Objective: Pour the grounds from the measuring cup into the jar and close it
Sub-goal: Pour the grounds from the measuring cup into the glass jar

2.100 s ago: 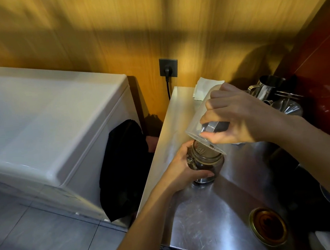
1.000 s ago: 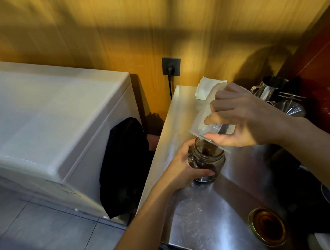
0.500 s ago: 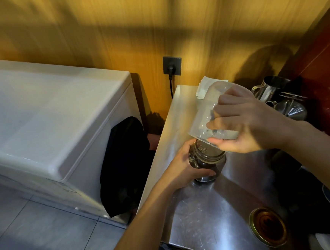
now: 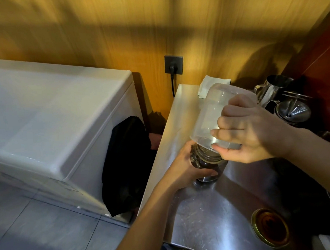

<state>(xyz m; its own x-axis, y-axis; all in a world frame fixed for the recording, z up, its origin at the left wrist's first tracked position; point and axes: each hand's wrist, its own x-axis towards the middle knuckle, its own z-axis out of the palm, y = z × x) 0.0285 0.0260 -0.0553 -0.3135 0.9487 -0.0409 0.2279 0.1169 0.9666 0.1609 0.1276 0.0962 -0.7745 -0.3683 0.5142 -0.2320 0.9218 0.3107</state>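
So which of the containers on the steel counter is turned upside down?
The clear measuring cup, tipped mouth-down over the jar by the right hand. The jar and the steel pitcher stand upright.

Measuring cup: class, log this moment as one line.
right hand: measuring cup upended over jar | left hand: steadies jar | lid: off

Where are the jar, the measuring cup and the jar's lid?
jar (image 4: 204,162): head view, glass shoulder.
measuring cup (image 4: 209,117): head view, clear side wall.
lid (image 4: 270,228): head view, gold inside face.
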